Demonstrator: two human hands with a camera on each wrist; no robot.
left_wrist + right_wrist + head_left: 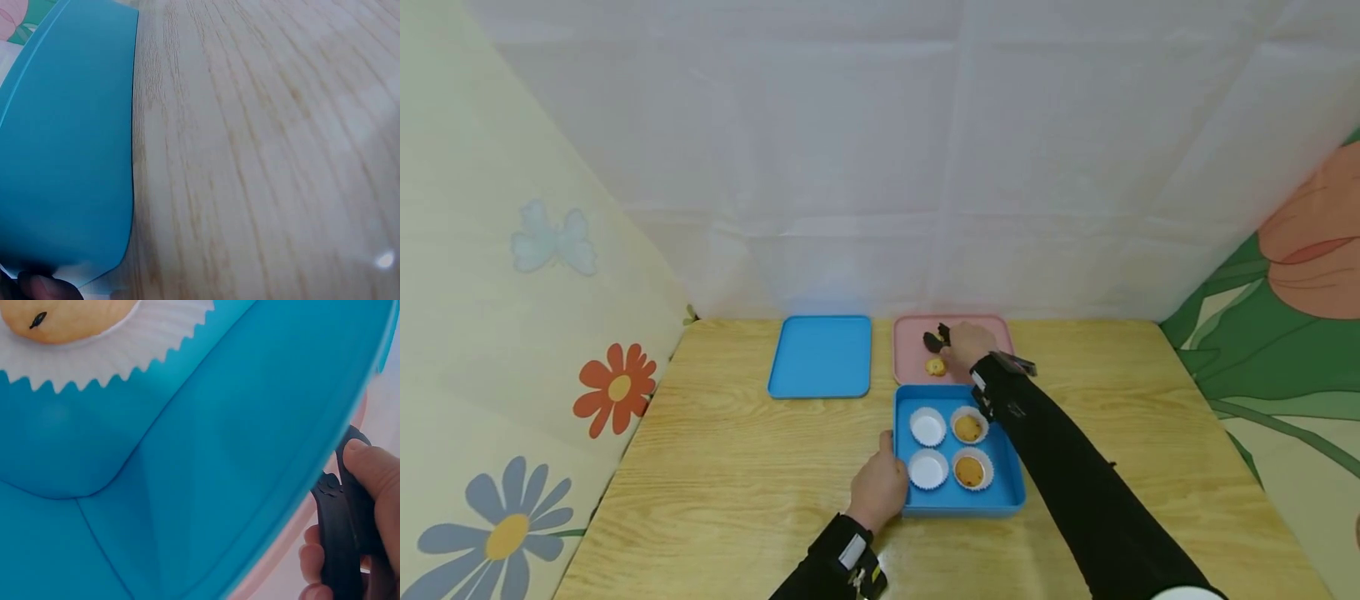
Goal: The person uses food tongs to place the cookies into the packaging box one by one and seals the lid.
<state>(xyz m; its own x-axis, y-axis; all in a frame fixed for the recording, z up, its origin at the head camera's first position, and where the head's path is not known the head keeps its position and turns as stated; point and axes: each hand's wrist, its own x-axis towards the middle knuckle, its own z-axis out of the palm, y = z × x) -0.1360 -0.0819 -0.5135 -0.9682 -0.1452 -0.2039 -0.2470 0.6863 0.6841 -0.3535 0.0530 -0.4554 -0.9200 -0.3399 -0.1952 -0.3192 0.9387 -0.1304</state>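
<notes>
My right hand [968, 346] grips black tongs [350, 519] over the pink tray [906, 329], thumb on one arm and fingers curled round the other. Whether the tong tips hold anything is too small to tell. Close by on that tray lies a yellowish cookie [936, 367]. My left hand [880, 485] rests against the left wall of a deep blue box [958, 502]; how its fingers lie there is mostly hidden. Inside the box sit two white paper cups [928, 470] on the left, and two cups with brown-dotted cookies [968, 472] on the right.
A flat blue tray [820, 358] lies at the back left of the wooden table [715, 467], beside the pink one. Behind the table hangs a white sheet [820, 167]. The box's raised far wall stands right in front of the pink tray.
</notes>
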